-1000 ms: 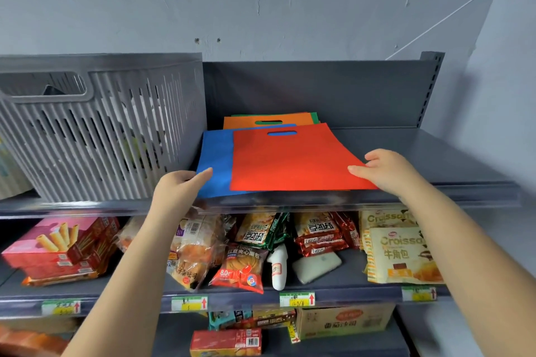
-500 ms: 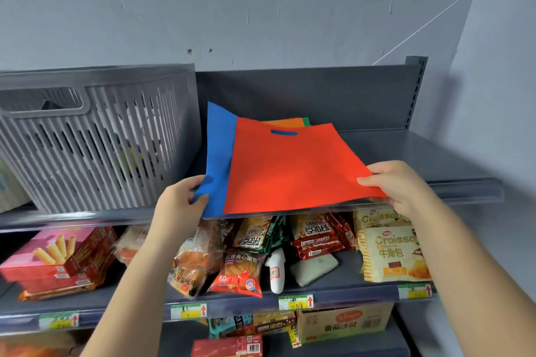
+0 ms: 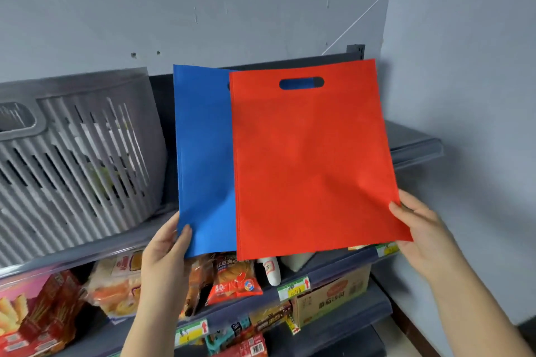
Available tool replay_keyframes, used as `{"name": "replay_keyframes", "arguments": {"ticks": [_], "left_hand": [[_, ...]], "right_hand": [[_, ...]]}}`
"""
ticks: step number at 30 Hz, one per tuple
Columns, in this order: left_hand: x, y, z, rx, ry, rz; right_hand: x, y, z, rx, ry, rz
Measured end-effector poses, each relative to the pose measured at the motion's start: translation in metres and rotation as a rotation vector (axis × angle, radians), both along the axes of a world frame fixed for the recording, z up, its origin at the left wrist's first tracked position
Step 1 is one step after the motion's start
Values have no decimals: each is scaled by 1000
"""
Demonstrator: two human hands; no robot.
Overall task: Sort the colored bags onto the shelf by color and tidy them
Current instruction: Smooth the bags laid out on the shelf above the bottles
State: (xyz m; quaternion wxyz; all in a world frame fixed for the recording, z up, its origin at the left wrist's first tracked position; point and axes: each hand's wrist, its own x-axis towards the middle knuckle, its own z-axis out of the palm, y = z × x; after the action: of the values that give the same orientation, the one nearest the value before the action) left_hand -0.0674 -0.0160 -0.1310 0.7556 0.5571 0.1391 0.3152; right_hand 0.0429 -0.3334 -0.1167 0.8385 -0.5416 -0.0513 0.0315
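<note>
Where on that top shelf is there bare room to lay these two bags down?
Bare grey top shelf shows right of the raised red fabric bag, up to the wall. The slatted grey plastic basket crowds the left. The blue fabric bag and red bag hide the middle.

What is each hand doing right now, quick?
Left hand: pinching the blue bag at its bottom corner.
Right hand: gripping the red bag at its lower right edge.

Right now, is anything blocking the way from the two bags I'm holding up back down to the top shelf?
Nothing visible does. The left hand pinches the blue bag, the right hand the red bag; the grey basket stands off to the left.
</note>
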Motion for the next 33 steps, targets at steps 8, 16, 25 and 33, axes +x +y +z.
{"name": "replay_keyframes", "arguments": {"ticks": [8, 16, 25, 33], "left_hand": [[0, -19, -46, -69, -12, -360], [-5, -77, -83, -66, 54, -624], [-29, -152, -86, -49, 45, -872], [-84, -233, -84, 26, 43, -1096]], "right_hand": [[-106, -39, -34, 16, 50, -313], [-209, -85, -57, 14, 133, -572], [-291, -142, -71, 73, 219, -780], [-391, -200, -73, 104, 231, -923]]}}
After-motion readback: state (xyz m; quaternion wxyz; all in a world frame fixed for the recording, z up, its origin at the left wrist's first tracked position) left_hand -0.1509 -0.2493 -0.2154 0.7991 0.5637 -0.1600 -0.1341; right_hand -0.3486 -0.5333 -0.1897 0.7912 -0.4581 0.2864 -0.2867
